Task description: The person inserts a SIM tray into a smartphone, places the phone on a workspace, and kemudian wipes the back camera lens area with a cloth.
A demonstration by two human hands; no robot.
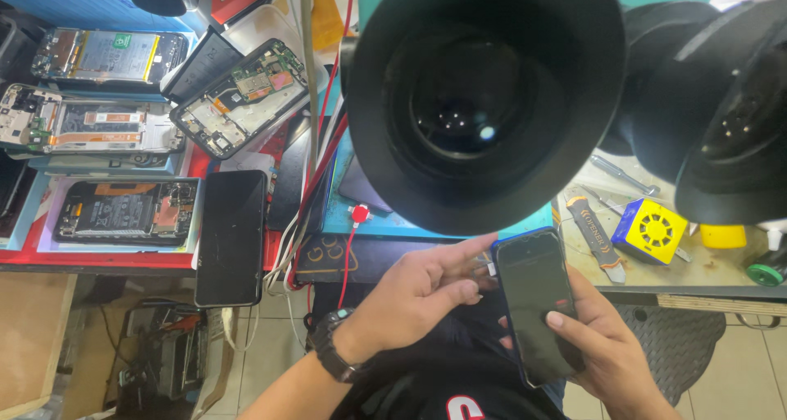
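Big black round microscope eyepiece cup [484, 100] sits nearest the camera, above both hands, blocking much of the bench; second black eyepiece [721, 117] up and to the right of the right hand

Right hand [602, 342] grips a dark-screened smartphone with a blue edge [537, 301], fingers wrapped around from behind, thumb lying on the glass low on the right side; screen is off, phone tilted, top end pointing away from the body

Left hand [418, 293], black wristwatch [332, 346] on its wrist, is loosely curled with nothing in it, index finger stretched out and reaching the phone's top left corner; looks like touching, contact not fully clear

Past the left fingertips: red cable with a white and red plug [358, 215] lying on a teal work mat [361, 219]

Left of the left hand: black slab phone, screen blank [232, 236], hanging partly over the bench edge. Farther left and beyond: several opened phones with boards and batteries showing [123, 211], more above it [242, 96]

Right of the right hand, on the bench: small yellow and blue cube-shaped gadget with a round vent [652, 231], a flat grey pry tool [594, 236] just left of it, green round cap [764, 274] farther right
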